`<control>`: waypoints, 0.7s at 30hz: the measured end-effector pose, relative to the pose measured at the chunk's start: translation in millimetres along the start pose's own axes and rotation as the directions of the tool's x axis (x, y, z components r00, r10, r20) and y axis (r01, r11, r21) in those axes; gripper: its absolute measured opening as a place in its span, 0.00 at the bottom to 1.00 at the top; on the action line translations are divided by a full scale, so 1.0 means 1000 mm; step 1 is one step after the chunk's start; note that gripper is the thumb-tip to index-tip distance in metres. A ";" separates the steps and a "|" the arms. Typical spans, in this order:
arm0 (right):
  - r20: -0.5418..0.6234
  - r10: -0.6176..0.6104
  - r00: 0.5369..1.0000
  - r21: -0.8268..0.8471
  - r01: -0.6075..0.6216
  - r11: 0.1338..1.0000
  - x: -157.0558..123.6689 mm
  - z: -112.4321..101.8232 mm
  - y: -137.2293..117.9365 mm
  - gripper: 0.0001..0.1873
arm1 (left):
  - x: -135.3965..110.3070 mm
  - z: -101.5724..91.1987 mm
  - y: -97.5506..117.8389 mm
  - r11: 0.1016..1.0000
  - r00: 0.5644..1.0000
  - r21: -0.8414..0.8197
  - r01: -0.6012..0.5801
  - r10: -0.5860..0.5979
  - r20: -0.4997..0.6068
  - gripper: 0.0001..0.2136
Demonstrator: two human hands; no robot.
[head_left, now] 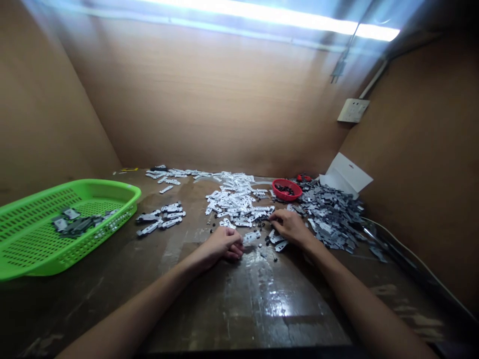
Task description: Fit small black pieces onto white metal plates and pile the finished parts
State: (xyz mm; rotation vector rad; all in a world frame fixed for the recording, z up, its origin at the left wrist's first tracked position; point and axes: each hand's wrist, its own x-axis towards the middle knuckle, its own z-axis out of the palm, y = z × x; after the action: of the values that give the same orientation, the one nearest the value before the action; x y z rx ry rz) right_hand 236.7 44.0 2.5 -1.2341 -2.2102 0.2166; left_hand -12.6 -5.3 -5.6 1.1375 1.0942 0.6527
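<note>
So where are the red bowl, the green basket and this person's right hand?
Red bowl (290,197): head view, on its near outer wall.
Green basket (63,257): head view, on its near side wall.
Right hand (287,223): head view, on the back of the hand.

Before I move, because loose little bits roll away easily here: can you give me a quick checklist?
1. Left hand gripping the white piece beside it: cannot tell.
2. Right hand holding a part: cannot tell; what lies under it is hidden.
3. Red bowl upright, dark pieces inside: ok.
4. No loose black bits on the table: not ok; several lie near the hands.
5. Green basket upright: ok.
</note>
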 end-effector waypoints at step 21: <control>0.187 0.212 0.959 0.537 -0.280 0.795 0.003 0.005 -0.007 0.14 | -0.002 0.000 0.002 1.000 1.000 0.008 0.005 -0.005 -0.005 0.11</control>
State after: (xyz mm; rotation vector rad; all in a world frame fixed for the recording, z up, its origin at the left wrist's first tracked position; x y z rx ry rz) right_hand 227.6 43.5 2.8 -1.1766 -1.8567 0.9957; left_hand -12.8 -6.5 -3.2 1.1401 1.1050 0.6478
